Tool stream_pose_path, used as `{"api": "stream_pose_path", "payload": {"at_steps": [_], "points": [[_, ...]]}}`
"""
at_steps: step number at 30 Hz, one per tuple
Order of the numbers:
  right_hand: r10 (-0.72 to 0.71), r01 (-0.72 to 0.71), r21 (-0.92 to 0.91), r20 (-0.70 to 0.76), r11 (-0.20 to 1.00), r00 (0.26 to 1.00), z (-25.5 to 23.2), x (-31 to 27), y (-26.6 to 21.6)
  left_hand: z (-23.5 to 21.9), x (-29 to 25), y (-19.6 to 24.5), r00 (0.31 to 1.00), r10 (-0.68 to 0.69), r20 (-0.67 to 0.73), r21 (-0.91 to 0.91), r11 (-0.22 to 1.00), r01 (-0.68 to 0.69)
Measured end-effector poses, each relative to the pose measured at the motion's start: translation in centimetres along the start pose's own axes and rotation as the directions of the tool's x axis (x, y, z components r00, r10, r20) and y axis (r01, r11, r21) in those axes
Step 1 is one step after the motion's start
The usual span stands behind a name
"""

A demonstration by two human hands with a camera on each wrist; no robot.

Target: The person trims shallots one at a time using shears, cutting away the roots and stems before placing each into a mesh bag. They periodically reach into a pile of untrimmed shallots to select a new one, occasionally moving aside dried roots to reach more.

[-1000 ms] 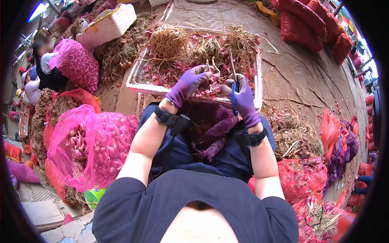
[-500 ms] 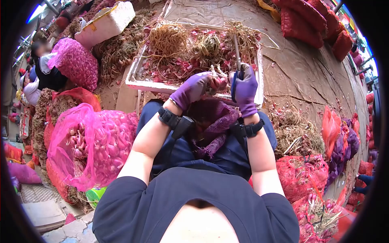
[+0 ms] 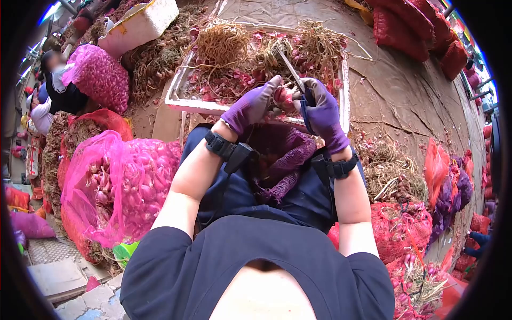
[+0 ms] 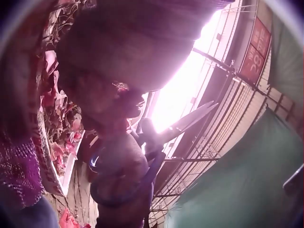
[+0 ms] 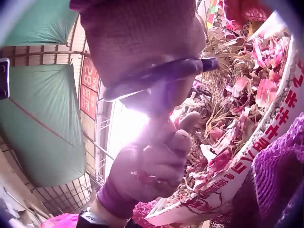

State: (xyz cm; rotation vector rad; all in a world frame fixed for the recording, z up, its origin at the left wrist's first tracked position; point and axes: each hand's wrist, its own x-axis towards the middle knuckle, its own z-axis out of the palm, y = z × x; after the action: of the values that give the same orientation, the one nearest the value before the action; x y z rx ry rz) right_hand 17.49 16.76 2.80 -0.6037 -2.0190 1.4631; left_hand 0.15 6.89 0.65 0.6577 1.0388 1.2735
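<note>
your left hand (image 3: pixel 250 108) is pinching a small bunch of shallots (image 3: pixel 282 98) right over the near rim of the white foam box (image 3: pixel 181 104), fingers curled round the bulbs. your right hand (image 3: pixel 320 112) sits at about 3 o'clock from it, fingers through the blue handles of the scissors (image 3: pixel 296 80), blades pointing up toward 11 o'clock and parted a bit, from what the left wrist view shows. can't tell if the blades are actually on a stem or root right now, the bulbs hide that.

as for progress, i'd say you're somewhere in the middle of it. the foam box is heaped with dry roots and pink skins (image 3: pixel 234 80), so plenty looks trimmed already. the purple mesh bag (image 3: pixel 280 160) in your lap at 6 o'clock from your hands is open but i can't see what's inside it. at 9 o'clock there's a full pink net sack of shallots (image 3: pixel 122 186), and more red sacks (image 3: pixel 400 229) with stems sticking out at 4 o'clock, so there looks to be loads left to go.
</note>
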Motion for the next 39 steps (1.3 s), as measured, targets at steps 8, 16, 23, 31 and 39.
{"api": "stream_pose_path", "payload": {"at_steps": [8,16,23,31,39], "points": [[0.125,-0.168,-0.079,-0.388,0.983,0.913,0.7,1.0,2.8,1.2,-1.3,0.7,0.999,0.015,0.052,0.294,0.955,-0.029],[0.319,-0.259,0.456,-0.059,0.851,0.946,0.2,-0.1,1.2,1.0,-0.7,0.3,0.983,0.178,0.052,0.103,0.978,-0.182],[0.078,0.028,0.376,-0.263,0.926,0.962,2.0,0.2,1.3,2.5,0.0,-0.4,0.932,0.353,-0.084,0.353,0.885,-0.304],[0.19,0.14,0.5,-0.551,0.855,0.812,0.3,1.7,2.3,3.3,0.8,-1.5,0.642,0.764,0.073,0.686,0.429,-0.588],[0.176,0.029,0.509,-0.349,0.861,0.92,0.9,0.6,0.5,1.9,1.2,-1.3,0.872,0.481,-0.089,0.259,0.857,-0.446]]}}
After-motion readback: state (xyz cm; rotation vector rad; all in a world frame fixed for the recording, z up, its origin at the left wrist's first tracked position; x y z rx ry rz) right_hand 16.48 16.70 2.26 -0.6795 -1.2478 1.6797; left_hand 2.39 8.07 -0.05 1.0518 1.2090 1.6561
